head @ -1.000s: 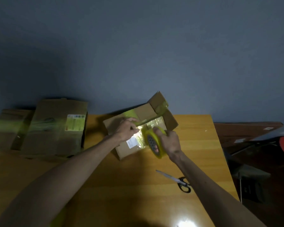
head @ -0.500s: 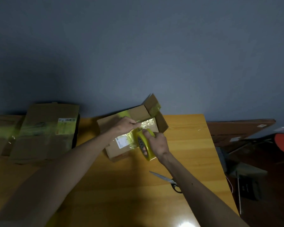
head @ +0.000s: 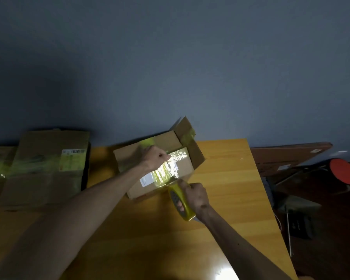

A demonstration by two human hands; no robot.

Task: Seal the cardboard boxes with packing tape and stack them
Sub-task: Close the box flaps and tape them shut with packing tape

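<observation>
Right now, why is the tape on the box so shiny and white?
Head view: a light bounces off the stretched tape on the box, making white glare; another bright spot shines on the table at the bottom edge; everything else is dim.

Yellow wooden table (head: 230,178), blue-grey wall (head: 170,57), brown board (head: 287,156), red round object (head: 342,170) beside it

The worktop (head: 220,158) is smooth varnished wood, glossy enough to throw back a glare. The box (head: 129,158) is matt brown cardboard with a white paper label (head: 147,179). Across it runs shiny, wrinkled, yellowish plastic tape (head: 179,156). The tape roll (head: 187,209) looks glossy yellow. The wall (head: 170,57) is matt.
</observation>
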